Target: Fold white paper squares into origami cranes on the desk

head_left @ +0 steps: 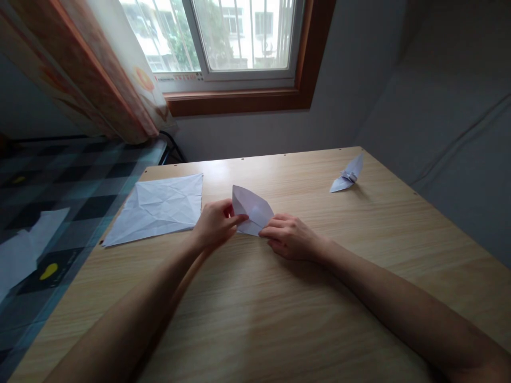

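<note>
Between my hands is a partly folded piece of white paper (252, 206), its upper flap raised off the wooden table. My left hand (217, 221) pinches the left side of the paper, with the thumb lying across its face. At the lower right corner, the closed fingers of my right hand (290, 235) grip the paper close to the tabletop. To the left lies a creased white sheet (167, 205), opened out flat. A folded paper figure (347, 176) with pointed ends stands near the far right corner.
The wooden table (279, 319) reaches a window (243, 37) wall at the back. On the left is a bed with a checked cover (80, 181), holding torn-looking white paper (27, 247). A floral curtain (91, 58) hangs beside the window.
</note>
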